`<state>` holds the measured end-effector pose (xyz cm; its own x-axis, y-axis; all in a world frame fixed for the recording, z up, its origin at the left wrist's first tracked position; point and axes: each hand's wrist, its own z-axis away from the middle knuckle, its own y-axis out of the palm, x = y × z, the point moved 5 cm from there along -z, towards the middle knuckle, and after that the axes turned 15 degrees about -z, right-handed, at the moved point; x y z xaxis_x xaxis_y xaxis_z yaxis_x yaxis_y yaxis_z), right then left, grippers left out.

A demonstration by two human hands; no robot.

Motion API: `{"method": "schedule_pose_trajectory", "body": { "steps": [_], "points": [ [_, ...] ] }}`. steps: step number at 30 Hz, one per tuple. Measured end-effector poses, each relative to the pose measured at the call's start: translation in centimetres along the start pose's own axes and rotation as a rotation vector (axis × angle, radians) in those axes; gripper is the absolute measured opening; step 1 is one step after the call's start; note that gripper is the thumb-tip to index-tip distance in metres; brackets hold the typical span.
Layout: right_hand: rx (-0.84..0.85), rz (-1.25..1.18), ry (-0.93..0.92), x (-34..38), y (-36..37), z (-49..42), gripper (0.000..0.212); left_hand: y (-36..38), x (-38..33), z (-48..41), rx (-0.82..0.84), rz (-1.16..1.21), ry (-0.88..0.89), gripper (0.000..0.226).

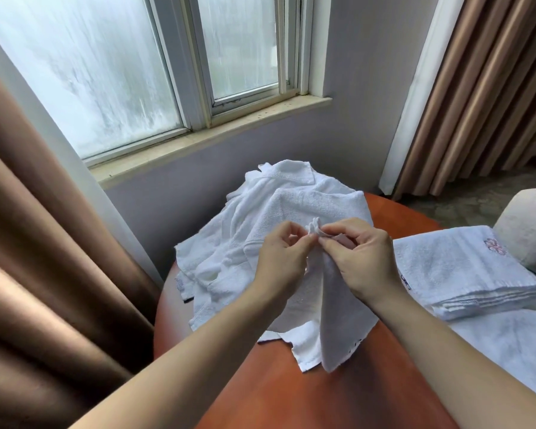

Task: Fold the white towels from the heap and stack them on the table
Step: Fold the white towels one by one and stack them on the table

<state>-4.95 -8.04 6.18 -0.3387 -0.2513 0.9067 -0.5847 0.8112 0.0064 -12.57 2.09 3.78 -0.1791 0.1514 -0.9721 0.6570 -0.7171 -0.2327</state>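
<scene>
A heap of crumpled white towels (pixel 270 212) lies on the far left part of the round orange-brown table (pixel 279 394). In front of it hangs one white towel (pixel 338 329), lifted by its top edge, its lower end touching the table. My left hand (pixel 280 258) and my right hand (pixel 362 255) meet above it, and both pinch the bunched top corners of this towel between thumb and fingers. At the right sits a stack of folded white towels (pixel 464 270) with a red embroidered mark on top.
Another white towel (pixel 508 351) lies flat under the stack at the table's right edge. A pale upholstered armchair (pixel 529 224) stands behind it. Brown curtains (pixel 44 258) hang close on the left and at the back right, with a window and its sill (pixel 217 134) behind the table.
</scene>
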Motion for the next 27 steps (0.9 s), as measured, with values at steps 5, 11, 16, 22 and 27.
{"method": "schedule_pose_trajectory", "body": {
  "steps": [5, 11, 16, 22, 27],
  "points": [
    [0.032, 0.090, -0.079, 0.0, 0.0, 0.0, 0.027, 0.0, 0.4, 0.3, -0.024, 0.084, -0.028, 0.023],
    [0.038, -0.023, 0.103, -0.6, 0.1, 0.3, 0.024, 0.1, 0.7, 0.4, 0.013, 0.183, -0.091, 0.010],
    [0.041, -0.110, 0.269, -1.4, -0.1, 0.1, 0.015, 0.1, 0.5, 0.7, 0.040, 0.126, -0.051, 0.007],
    [-0.039, -0.072, 0.300, -1.5, 0.1, 0.5, 0.015, 0.0, 0.5, 0.7, -0.010, 0.124, -0.076, 0.015],
    [-0.033, 0.107, 0.195, -1.0, -0.1, 0.4, 0.018, 0.3, 0.7, 1.0, -0.021, 0.164, -0.091, 0.014]
  ]
}}
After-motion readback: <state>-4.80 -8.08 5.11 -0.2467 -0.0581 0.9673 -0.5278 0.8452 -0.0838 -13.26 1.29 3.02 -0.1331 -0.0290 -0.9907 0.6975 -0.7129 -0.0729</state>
